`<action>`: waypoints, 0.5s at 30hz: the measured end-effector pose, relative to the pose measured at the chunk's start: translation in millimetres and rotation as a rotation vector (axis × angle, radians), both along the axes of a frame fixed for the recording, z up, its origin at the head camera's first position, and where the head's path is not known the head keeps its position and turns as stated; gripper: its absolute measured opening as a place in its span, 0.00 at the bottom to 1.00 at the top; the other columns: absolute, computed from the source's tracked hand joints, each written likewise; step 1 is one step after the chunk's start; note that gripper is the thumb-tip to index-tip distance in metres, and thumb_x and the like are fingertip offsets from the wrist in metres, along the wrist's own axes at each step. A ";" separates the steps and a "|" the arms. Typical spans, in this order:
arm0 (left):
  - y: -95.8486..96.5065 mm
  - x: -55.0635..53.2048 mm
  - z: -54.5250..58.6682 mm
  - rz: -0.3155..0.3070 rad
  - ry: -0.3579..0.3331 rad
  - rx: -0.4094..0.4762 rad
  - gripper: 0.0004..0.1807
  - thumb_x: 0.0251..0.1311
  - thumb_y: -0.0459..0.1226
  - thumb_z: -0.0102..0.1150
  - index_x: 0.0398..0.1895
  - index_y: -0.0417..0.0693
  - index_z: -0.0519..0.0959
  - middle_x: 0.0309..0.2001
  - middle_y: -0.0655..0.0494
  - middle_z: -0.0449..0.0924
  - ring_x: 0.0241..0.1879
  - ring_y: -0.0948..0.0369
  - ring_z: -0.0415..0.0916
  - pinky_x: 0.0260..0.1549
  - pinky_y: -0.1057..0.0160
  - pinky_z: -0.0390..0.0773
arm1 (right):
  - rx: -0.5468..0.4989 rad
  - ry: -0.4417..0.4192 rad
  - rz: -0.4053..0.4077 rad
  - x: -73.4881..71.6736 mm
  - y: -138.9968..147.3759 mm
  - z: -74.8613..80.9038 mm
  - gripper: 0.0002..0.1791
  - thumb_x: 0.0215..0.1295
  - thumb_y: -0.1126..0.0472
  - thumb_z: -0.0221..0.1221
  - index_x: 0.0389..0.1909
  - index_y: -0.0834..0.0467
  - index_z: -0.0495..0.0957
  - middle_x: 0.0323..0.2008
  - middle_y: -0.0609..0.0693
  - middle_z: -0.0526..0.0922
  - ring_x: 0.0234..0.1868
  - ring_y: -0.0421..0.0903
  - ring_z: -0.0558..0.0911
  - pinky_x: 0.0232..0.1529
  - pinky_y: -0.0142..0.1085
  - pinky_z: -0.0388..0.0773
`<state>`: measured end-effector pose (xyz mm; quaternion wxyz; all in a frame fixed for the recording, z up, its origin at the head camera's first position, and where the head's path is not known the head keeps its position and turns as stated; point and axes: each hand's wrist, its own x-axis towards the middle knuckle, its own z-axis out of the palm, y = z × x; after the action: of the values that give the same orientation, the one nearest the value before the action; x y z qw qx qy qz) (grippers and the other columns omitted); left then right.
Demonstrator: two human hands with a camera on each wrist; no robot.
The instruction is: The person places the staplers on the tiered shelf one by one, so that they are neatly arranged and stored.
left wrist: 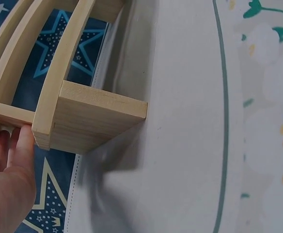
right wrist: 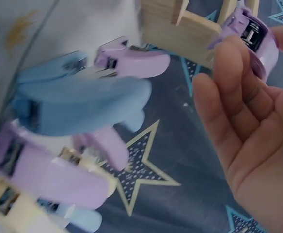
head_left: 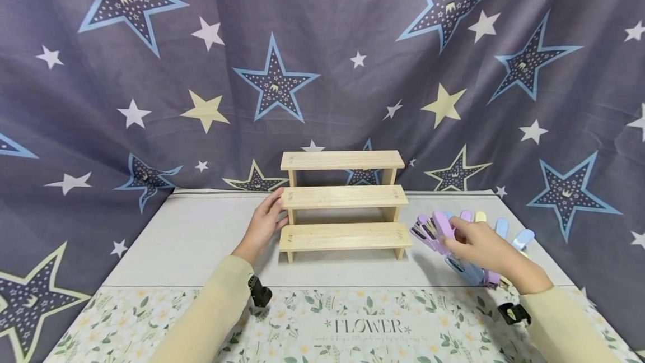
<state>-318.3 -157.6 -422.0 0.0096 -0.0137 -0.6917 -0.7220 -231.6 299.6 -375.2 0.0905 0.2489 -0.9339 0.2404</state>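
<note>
At centre-left, fingers of the left hand (head_left: 262, 224) touch the left end of the wooden shelf (head_left: 345, 197); whether they grip, I cannot tell. Right of the shelf, the right hand (head_left: 485, 246) pinches a purple stapler (head_left: 443, 224), near other staplers (head_left: 471, 274). It looks light, stiff and smooth; its middle sides should suit a pinch.

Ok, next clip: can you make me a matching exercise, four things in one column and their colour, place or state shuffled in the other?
1. Stapler in the right grip
2. Wooden stand
3. Backdrop
4. Flowered strip

A. Dark, patterned with stars
B. Touched by the left grip
C. Lettered FLOWER, nearest the head camera
D. Purple

Pairs: 1-D, 2-B, 3-A, 4-C
</note>
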 end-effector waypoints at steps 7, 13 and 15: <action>-0.4 -0.2 -0.2 -0.005 0.007 -0.011 0.26 0.81 0.41 0.39 0.79 0.52 0.58 0.74 0.46 0.59 0.68 0.49 0.64 0.64 0.51 0.73 | -0.059 -0.015 0.034 -13.9 -22.7 6.5 0.11 0.70 0.57 0.60 0.30 0.51 0.68 0.17 0.38 0.71 0.16 0.35 0.71 0.14 0.31 0.68; -0.6 0.6 -0.6 -0.004 0.010 -0.005 0.26 0.80 0.41 0.39 0.79 0.51 0.58 0.73 0.46 0.60 0.68 0.49 0.64 0.63 0.51 0.73 | -0.080 0.043 0.061 -28.0 -45.3 8.3 0.06 0.69 0.59 0.60 0.36 0.53 0.72 0.19 0.38 0.74 0.17 0.35 0.69 0.15 0.31 0.69; -0.6 0.7 -0.9 -0.003 0.012 -0.006 0.26 0.80 0.41 0.39 0.79 0.51 0.58 0.73 0.46 0.61 0.67 0.49 0.64 0.63 0.51 0.73 | -0.091 0.032 0.064 -32.8 -53.2 9.6 0.06 0.70 0.59 0.60 0.39 0.54 0.73 0.21 0.39 0.76 0.19 0.36 0.71 0.17 0.31 0.71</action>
<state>-317.5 -158.2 -423.0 0.0126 -0.0190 -0.6938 -0.7198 -264.4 246.4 -365.6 0.1087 0.2782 -0.9119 0.2815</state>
